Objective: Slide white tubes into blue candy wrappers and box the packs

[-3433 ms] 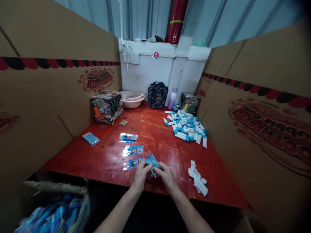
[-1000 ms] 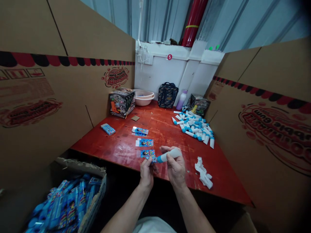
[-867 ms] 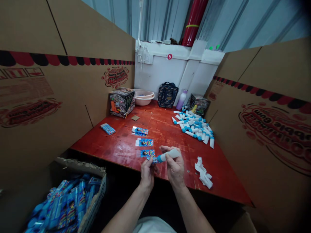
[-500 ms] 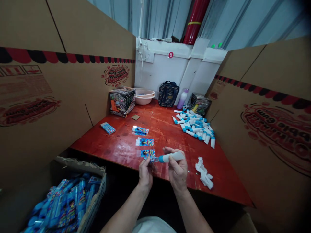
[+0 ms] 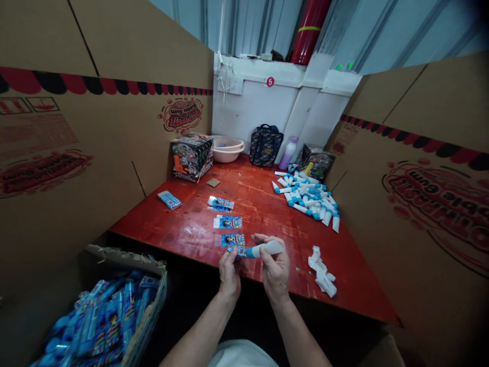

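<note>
Over the table's front edge, my left hand point(image 5: 229, 272) pinches a printed blue plastic sleeve point(image 5: 240, 252). My right hand point(image 5: 275, 270) grips a white tube with a blue cap point(image 5: 270, 248), its capped end pointing left at the sleeve's open end. The cap touches the sleeve or has just entered it; which one I cannot tell. Flat blue sleeves lie in small stacks just beyond my hands, the nearest stack point(image 5: 233, 240) close to my left fingers. A pile of white tubes with blue caps point(image 5: 305, 196) lies on the right of the red table point(image 5: 191, 224).
A carton point(image 5: 162, 285) of sleeved blue tubes stands low at the left. Crumpled white paper point(image 5: 321, 272) lies at the right. Display boxes point(image 5: 193, 157), pink basins point(image 5: 228, 153), a dark bag point(image 5: 265, 146) and a purple bottle point(image 5: 288, 154) stand behind. Cardboard walls point(image 5: 126, 132) flank the table.
My right hand has moved the tube left, bringing its blue cap up to the sleeve's open end. My left hand still holds the sleeve in nearly the same spot.
</note>
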The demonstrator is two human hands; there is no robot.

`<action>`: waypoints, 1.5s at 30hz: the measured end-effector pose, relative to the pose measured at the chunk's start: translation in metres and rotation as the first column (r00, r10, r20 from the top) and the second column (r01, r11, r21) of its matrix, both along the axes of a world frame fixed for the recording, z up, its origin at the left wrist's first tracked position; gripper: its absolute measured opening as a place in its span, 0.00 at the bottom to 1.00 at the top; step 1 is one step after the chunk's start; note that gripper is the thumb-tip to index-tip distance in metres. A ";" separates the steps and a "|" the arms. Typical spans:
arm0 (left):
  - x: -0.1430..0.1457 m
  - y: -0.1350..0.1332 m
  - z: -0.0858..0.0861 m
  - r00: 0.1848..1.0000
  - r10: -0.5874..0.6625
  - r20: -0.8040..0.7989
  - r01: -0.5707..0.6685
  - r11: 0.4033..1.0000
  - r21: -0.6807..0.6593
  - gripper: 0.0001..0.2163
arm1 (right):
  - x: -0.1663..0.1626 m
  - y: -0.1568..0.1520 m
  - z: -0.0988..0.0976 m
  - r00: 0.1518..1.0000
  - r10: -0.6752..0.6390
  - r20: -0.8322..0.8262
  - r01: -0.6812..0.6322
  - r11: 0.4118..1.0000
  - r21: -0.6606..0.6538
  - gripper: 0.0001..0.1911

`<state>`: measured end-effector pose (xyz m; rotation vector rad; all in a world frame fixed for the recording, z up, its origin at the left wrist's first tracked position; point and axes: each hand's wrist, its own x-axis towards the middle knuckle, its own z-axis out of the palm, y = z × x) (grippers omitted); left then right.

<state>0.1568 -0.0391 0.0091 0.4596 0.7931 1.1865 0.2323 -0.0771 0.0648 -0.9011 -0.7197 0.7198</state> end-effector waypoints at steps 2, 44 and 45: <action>0.000 0.001 -0.001 1.000 -0.007 0.024 0.007 1.000 -0.011 0.13 | 0.000 0.000 0.001 1.000 0.010 -0.026 -0.009 1.000 0.014 0.11; -0.004 -0.001 0.003 0.993 0.032 0.115 -0.030 0.999 -0.022 0.11 | 0.040 -0.052 -0.042 0.985 -0.001 0.173 0.029 0.987 -0.158 0.09; -0.004 -0.002 0.003 0.993 0.033 0.112 -0.031 0.999 -0.021 0.11 | 0.041 -0.053 -0.044 0.970 0.001 0.243 0.037 0.988 -0.152 0.09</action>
